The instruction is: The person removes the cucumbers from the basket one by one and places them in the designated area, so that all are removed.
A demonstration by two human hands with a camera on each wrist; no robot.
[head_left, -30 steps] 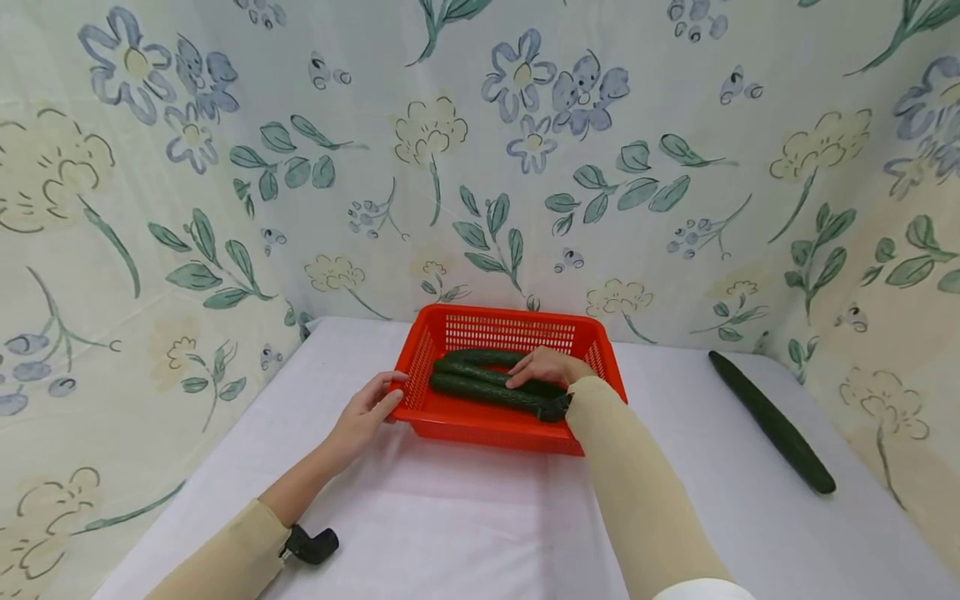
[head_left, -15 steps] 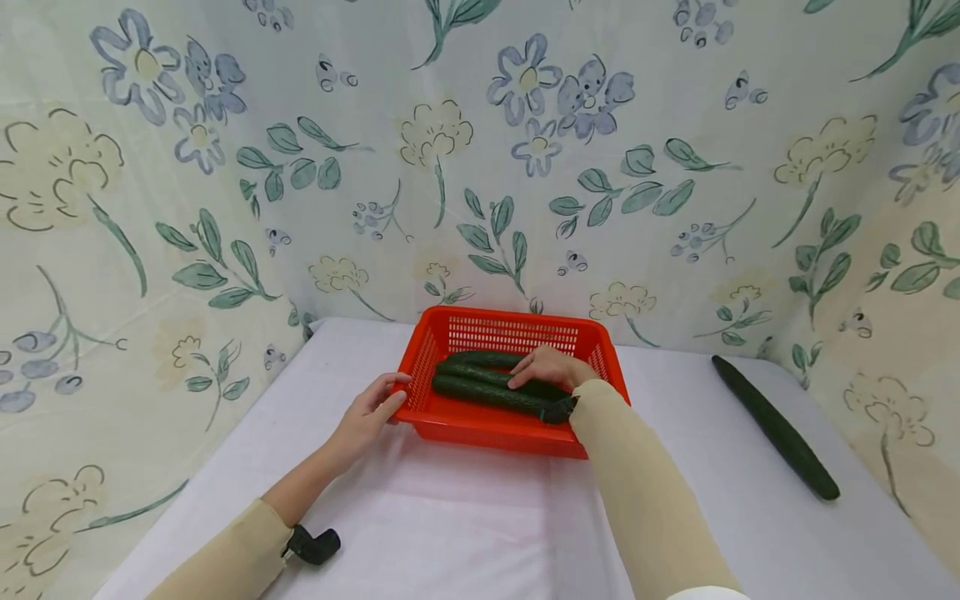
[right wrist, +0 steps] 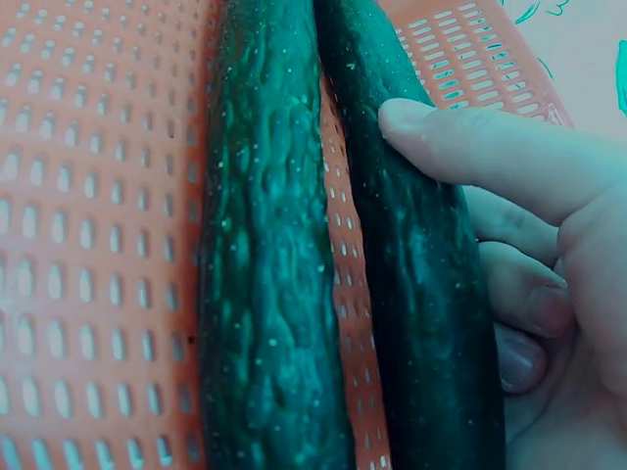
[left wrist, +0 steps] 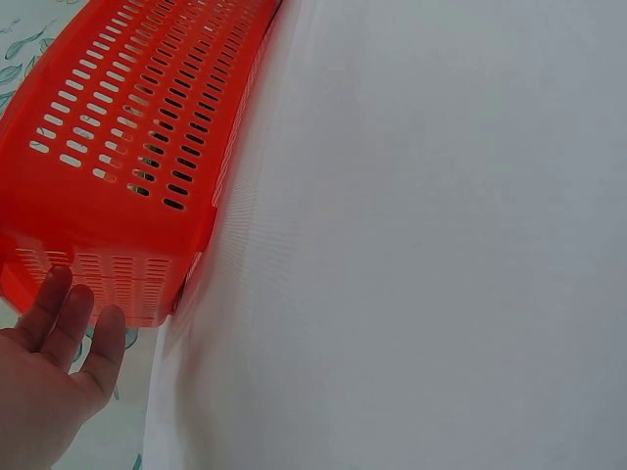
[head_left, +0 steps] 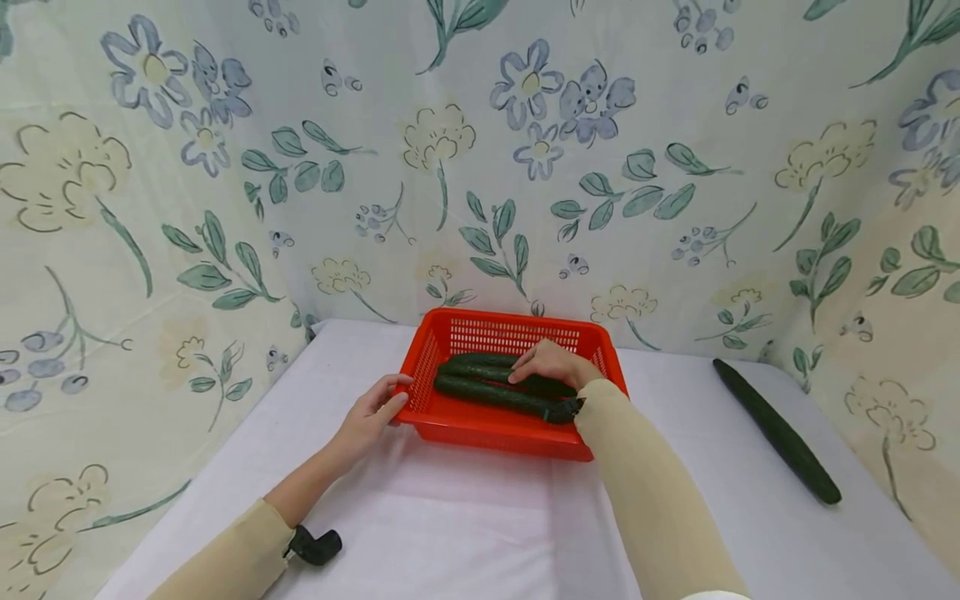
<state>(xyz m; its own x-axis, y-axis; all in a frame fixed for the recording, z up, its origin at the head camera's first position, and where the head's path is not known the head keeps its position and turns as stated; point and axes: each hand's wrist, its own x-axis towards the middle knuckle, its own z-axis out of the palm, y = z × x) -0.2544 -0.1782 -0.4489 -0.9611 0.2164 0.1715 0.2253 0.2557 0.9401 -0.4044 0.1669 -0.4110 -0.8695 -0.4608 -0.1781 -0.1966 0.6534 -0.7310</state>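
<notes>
A red slotted plastic basket point(head_left: 495, 437) stands on the white-covered table with three dark green cucumbers lying lengthwise in it. My left hand point(head_left: 367, 412) holds the basket's left end, thumb and index finger at the rim; in the left wrist view the other fingers reach toward the end wall point(left wrist: 113, 279). Inside the basket, my right hand point(head_left: 555, 364) grips the middle cucumber point(head_left: 476, 372), thumb on its near side and fingers curled on the far side point(right wrist: 421, 284). The front cucumber point(head_left: 491, 395) lies alongside it, and the back cucumber point(head_left: 480, 359) is partly hidden behind.
Another cucumber point(head_left: 776, 429) lies slantwise on the table at the right. Floral cloth point(head_left: 517, 208) hangs behind the table and along both sides. A black wrist mount point(head_left: 315, 546) sticks out from the left sleeve.
The right hand's knuckles have risen slightly above the cucumbers while keeping their grip. The left hand stays at the basket's end, and the head view has shifted a little.
</notes>
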